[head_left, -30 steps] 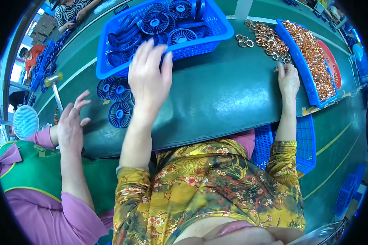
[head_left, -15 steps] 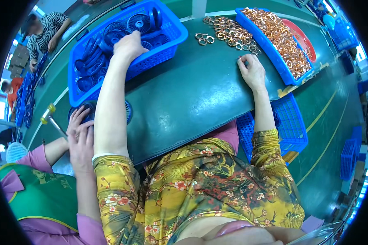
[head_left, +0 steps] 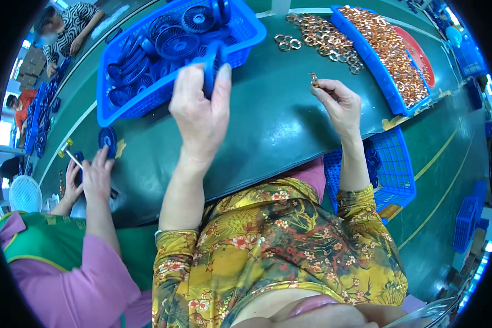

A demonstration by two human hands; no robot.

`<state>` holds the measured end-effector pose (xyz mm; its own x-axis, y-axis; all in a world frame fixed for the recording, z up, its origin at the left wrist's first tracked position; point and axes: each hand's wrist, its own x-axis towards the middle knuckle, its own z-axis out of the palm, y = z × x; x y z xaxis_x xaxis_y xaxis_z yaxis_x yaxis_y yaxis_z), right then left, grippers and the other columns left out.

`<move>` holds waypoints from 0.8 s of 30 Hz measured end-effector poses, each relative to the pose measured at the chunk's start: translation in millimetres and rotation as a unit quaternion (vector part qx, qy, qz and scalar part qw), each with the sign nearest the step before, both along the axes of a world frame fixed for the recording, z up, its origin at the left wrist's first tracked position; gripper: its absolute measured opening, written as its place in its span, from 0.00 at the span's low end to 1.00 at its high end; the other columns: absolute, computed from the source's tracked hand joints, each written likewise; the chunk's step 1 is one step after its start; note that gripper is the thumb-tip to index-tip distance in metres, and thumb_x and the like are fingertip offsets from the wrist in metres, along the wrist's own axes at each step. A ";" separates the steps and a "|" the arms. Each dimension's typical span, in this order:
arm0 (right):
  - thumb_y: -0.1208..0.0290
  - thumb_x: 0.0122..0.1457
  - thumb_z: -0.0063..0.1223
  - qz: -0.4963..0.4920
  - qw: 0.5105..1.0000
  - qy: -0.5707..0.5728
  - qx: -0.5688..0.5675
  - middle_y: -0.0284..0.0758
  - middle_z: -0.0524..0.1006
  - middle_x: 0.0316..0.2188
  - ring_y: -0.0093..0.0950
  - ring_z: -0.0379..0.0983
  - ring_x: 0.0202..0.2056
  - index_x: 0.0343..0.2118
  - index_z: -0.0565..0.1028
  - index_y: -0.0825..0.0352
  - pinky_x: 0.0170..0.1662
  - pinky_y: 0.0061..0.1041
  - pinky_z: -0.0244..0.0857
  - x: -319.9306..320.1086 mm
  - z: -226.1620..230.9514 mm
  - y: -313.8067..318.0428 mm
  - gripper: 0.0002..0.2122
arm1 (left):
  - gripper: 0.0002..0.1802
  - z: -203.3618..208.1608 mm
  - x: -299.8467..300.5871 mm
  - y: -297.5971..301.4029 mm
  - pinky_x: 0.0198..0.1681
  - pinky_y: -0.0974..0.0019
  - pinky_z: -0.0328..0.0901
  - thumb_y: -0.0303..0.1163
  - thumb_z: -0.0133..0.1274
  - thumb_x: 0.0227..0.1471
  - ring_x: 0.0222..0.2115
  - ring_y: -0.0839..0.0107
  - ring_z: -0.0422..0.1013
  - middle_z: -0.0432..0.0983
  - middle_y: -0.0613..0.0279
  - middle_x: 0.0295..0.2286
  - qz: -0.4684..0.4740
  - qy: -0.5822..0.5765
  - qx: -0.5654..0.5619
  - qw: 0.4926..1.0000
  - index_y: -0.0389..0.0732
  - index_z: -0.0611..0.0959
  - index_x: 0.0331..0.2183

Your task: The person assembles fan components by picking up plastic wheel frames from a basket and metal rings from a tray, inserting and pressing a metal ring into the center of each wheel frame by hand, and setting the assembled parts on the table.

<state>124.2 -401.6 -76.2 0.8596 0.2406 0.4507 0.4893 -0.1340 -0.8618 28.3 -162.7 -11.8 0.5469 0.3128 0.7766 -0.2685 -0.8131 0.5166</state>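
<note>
Lifted just off the near side of a blue crate (head_left: pixel 257 34), my left hand (head_left: pixel 198 112) grips a blue finned plastic wheel (head_left: pixel 211 68) on edge between thumb and fingers. More such wheels (head_left: pixel 177 45) lie piled in the crate. My right hand (head_left: pixel 343 106) is raised over the green tabletop (head_left: pixel 257 120), pinching a small copper-coloured ring (head_left: pixel 314 80) at its fingertips. Loose copper rings (head_left: pixel 329 42) are spread on the table beyond it. More rings fill a long blue tray (head_left: pixel 374 74) at the right.
A red dish (head_left: pixel 419 57) sits behind the tray. Below the table's right end is a blue mesh basket (head_left: pixel 402 169) with wheels inside. At the left, a co-worker's hand (head_left: pixel 97 177) is by another wheel (head_left: pixel 107 142) and a yellow-headed hammer (head_left: pixel 65 146).
My left hand has come out of the crate toward me, bringing a wheel. My right hand has risen slightly, its ring now plainly visible. The co-worker's hands have moved apart.
</note>
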 end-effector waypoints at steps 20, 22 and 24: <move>0.72 0.42 0.67 0.059 0.950 -0.293 -0.095 0.30 0.76 0.21 0.28 0.74 0.23 0.21 0.76 0.62 0.25 0.25 0.67 -79.2 31.5 81.3 0.07 | 0.19 -39.9 -57.7 -25.6 0.41 0.75 0.62 0.42 0.40 0.63 0.37 0.81 0.65 0.70 0.67 0.36 -0.228 0.185 -0.407 0.865 0.38 0.72 0.45; 0.71 0.42 0.67 0.059 0.952 -0.282 -0.100 0.30 0.76 0.20 0.28 0.74 0.22 0.21 0.76 0.62 0.25 0.25 0.67 -81.9 31.9 82.5 0.08 | 0.18 -40.3 -59.4 -25.3 0.42 0.75 0.62 0.42 0.40 0.63 0.37 0.80 0.65 0.70 0.66 0.36 -0.222 0.177 -0.400 0.872 0.38 0.72 0.45; 0.71 0.42 0.67 0.057 0.955 -0.271 -0.105 0.30 0.76 0.20 0.28 0.73 0.22 0.21 0.76 0.62 0.25 0.25 0.67 -82.4 31.4 83.5 0.08 | 0.18 -41.1 -59.2 -24.2 0.42 0.71 0.64 0.42 0.41 0.63 0.36 0.77 0.67 0.73 0.61 0.35 -0.203 0.162 -0.369 0.892 0.36 0.72 0.44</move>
